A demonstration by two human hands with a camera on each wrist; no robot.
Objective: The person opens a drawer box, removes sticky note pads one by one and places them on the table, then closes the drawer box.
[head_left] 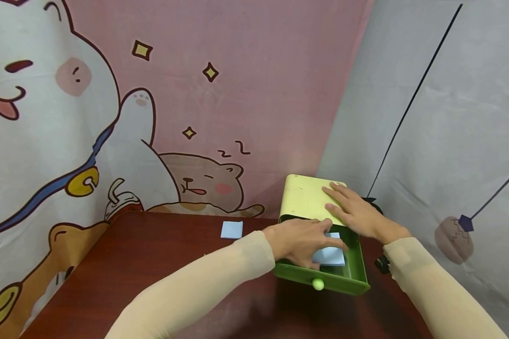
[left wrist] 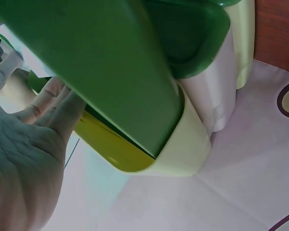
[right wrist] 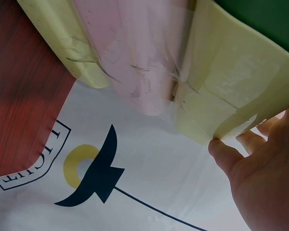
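Blue pad (head_left: 332, 257): lying inside the green drawer (head_left: 343, 285), which is jutting open | left hand (head_left: 299, 239): spreading its fingers over the pad, contact unclear | right hand (head_left: 358, 214): resting, fingers apart, on the yellow casing (head_left: 303, 195) | second blue pad (head_left: 231, 230): lying on the worktop (head_left: 152, 249) | cartoon-printed cloth (head_left: 271, 94): hanging behind

**Printed pink backdrop (head_left: 271, 84) beyond a dark red table (head_left: 123, 254)**

At far left, a large white cartoon animal (head_left: 25, 155) wears a blue collar (head_left: 46, 190) with a yellow bell (head_left: 78, 184). Small yellow stars (head_left: 210, 72) sit to its right, above a tan animal (head_left: 212, 181) drawn with closed eyes. Along the right hangs a pale grey backdrop (head_left: 458, 113) with dark slanting lines (head_left: 415, 92), one meeting a dark blue pentagon (head_left: 465, 223) over a brownish round patch (head_left: 449, 240).
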